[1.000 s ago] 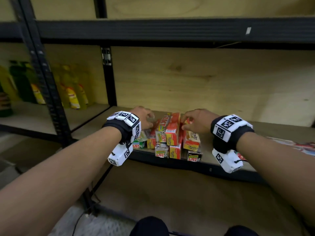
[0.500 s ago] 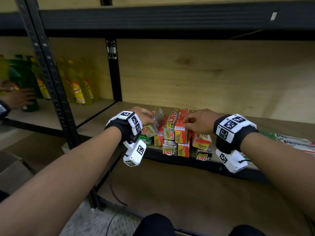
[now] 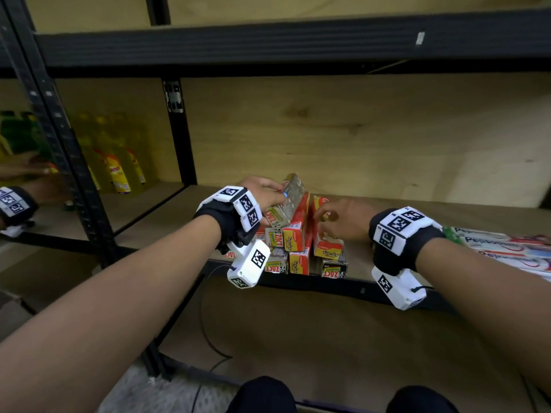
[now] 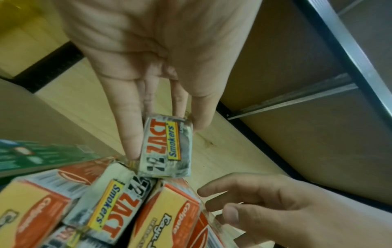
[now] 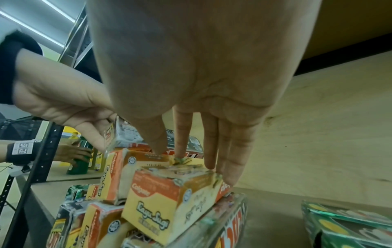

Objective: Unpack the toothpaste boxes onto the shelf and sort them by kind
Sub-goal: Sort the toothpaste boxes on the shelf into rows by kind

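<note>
A pile of toothpaste boxes lies on the wooden shelf, mixing grey Zact Smokers boxes with orange-yellow Colgate boxes. My left hand grips one Zact Smokers box between thumb and fingers, lifted and tilted above the pile's left side. My right hand reaches over the pile's right side. Its straight fingers touch the top of a Colgate Kayu Sugi box and hold nothing.
Long Pepsodent boxes lie flat on the shelf to the right. A black post divides off the left bay, where yellow and green bottles stand and another person's hand works. A black beam runs overhead.
My left hand has picked a Zact Smokers box off the pile and raised it, tilted. My right hand stays over the Colgate boxes, its fingers now straighter.
</note>
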Available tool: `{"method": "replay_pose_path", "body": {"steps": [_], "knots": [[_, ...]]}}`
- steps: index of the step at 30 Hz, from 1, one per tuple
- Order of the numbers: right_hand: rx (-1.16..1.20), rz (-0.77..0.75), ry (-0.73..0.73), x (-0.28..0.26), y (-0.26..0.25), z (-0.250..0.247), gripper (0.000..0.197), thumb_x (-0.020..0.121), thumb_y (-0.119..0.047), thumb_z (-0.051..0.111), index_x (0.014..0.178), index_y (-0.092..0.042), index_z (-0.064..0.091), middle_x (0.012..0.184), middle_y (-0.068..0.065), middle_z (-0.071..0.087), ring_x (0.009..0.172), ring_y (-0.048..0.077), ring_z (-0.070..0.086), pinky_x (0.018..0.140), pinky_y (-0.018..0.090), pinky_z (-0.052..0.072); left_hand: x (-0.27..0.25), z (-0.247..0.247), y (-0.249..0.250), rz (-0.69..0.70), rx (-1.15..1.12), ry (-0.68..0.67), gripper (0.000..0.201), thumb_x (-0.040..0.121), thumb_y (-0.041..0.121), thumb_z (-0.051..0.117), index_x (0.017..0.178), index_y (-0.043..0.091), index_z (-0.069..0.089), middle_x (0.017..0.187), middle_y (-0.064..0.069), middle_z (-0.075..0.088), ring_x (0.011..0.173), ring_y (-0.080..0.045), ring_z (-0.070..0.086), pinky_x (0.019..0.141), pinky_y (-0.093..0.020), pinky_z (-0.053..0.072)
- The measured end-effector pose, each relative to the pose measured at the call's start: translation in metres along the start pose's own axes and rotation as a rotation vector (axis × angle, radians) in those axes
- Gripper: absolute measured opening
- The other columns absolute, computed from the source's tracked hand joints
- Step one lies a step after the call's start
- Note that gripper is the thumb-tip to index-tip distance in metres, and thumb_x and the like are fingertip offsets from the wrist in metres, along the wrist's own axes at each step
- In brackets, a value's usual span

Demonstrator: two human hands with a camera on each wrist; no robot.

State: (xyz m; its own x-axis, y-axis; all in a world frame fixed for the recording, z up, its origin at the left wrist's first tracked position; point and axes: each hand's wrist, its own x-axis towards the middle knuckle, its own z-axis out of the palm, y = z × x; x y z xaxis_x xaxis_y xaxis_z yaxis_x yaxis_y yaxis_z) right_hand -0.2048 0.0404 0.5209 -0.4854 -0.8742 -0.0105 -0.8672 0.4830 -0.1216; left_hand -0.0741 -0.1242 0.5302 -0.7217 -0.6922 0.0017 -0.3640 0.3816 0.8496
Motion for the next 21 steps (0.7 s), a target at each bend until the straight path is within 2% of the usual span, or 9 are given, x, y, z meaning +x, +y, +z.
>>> {"method": "replay_pose_path", "body": {"steps": [2, 5, 6, 10, 13, 15, 17, 19, 21], "knots": [[0.050, 0.048, 0.008, -0.002, 0.006, 0.000, 0.038, 0.099, -0.042, 0.047, 0.136, -0.033, 0.049, 0.140, -0.001, 0.052, 0.121, 0.019, 0.053, 0.101, 0.033, 0.045, -0.001, 0.005, 0.007, 0.015, 0.045, -0.028, 0.028, 0.078, 0.028, 0.078, 0.103, 0.037, 0.070, 0.104, 0.003, 0.068, 0.068, -0.024, 0.074, 0.071, -0.043, 0.062], [0.135, 0.083, 0.016, -0.006, 0.011, 0.000, 0.044, 0.101, -0.039, 0.044, 0.143, -0.027, 0.041, 0.143, 0.002, 0.051, 0.125, 0.021, 0.052, 0.104, 0.036, 0.044, -0.002, 0.011, 0.014, 0.071, 0.142, -0.015, 0.039, 0.073, 0.037, 0.081, 0.110, 0.038, 0.070, 0.104, 0.005, 0.068, 0.065, -0.021, 0.073, 0.063, -0.036, 0.062], [0.156, 0.086, 0.017, -0.007, 0.011, 0.000, 0.045, 0.102, -0.038, 0.043, 0.145, -0.026, 0.039, 0.143, 0.003, 0.050, 0.125, 0.021, 0.052, 0.104, 0.036, 0.044, -0.002, 0.013, 0.016, 0.093, 0.165, -0.007, 0.043, 0.070, 0.041, 0.082, 0.111, 0.038, 0.070, 0.107, 0.004, 0.068, 0.069, -0.020, 0.074, 0.064, -0.035, 0.062], [0.220, 0.088, 0.023, -0.012, 0.011, -0.001, 0.050, 0.102, -0.036, 0.044, 0.150, -0.025, 0.032, 0.140, 0.006, 0.052, 0.122, 0.022, 0.054, 0.099, 0.036, 0.047, -0.001, 0.023, 0.021, 0.148, 0.275, 0.018, 0.054, 0.066, 0.051, 0.082, 0.116, 0.038, 0.068, 0.122, 0.004, 0.063, 0.100, -0.021, 0.067, 0.086, -0.035, 0.057], [0.253, 0.090, 0.031, -0.012, 0.012, -0.001, 0.053, 0.102, -0.034, 0.045, 0.151, -0.028, 0.027, 0.140, 0.008, 0.053, 0.122, 0.024, 0.055, 0.099, 0.038, 0.047, 0.001, 0.029, 0.022, 0.195, 0.319, 0.007, 0.054, 0.070, 0.052, 0.079, 0.121, 0.039, 0.065, 0.126, 0.005, 0.059, 0.106, -0.020, 0.063, 0.088, -0.035, 0.056], [0.263, 0.092, 0.032, -0.011, 0.012, -0.001, 0.055, 0.101, -0.033, 0.046, 0.152, -0.031, 0.025, 0.140, 0.010, 0.053, 0.121, 0.025, 0.056, 0.099, 0.039, 0.048, 0.000, 0.031, 0.022, 0.218, 0.326, 0.002, 0.049, 0.072, 0.053, 0.076, 0.119, 0.041, 0.065, 0.123, 0.007, 0.061, 0.104, -0.017, 0.063, 0.087, -0.034, 0.056], [0.269, 0.096, 0.036, -0.009, 0.011, -0.001, 0.055, 0.101, -0.033, 0.046, 0.151, -0.032, 0.024, 0.139, 0.011, 0.054, 0.119, 0.026, 0.057, 0.098, 0.039, 0.050, 0.001, 0.031, 0.022, 0.209, 0.261, -0.003, 0.040, 0.074, 0.051, 0.074, 0.112, 0.041, 0.068, 0.112, 0.011, 0.067, 0.095, -0.014, 0.067, 0.084, -0.035, 0.058], [0.274, 0.097, 0.047, -0.007, 0.009, -0.001, 0.053, 0.101, -0.031, 0.044, 0.150, -0.033, 0.024, 0.135, 0.012, 0.056, 0.113, 0.027, 0.059, 0.093, 0.037, 0.051, 0.001, 0.030, 0.022, 0.207, 0.209, 0.001, 0.031, 0.075, 0.049, 0.073, 0.104, 0.040, 0.070, 0.102, 0.013, 0.070, 0.088, -0.011, 0.070, 0.080, -0.035, 0.060], [0.298, 0.091, 0.061, -0.008, 0.006, -0.003, 0.050, 0.103, -0.030, 0.040, 0.150, -0.032, 0.024, 0.128, 0.014, 0.060, 0.104, 0.026, 0.062, 0.087, 0.035, 0.053, -0.001, 0.028, 0.021, 0.206, 0.173, 0.015, 0.025, 0.075, 0.049, 0.074, 0.098, 0.038, 0.071, 0.098, 0.014, 0.070, 0.088, -0.011, 0.069, 0.080, -0.035, 0.060]]}}
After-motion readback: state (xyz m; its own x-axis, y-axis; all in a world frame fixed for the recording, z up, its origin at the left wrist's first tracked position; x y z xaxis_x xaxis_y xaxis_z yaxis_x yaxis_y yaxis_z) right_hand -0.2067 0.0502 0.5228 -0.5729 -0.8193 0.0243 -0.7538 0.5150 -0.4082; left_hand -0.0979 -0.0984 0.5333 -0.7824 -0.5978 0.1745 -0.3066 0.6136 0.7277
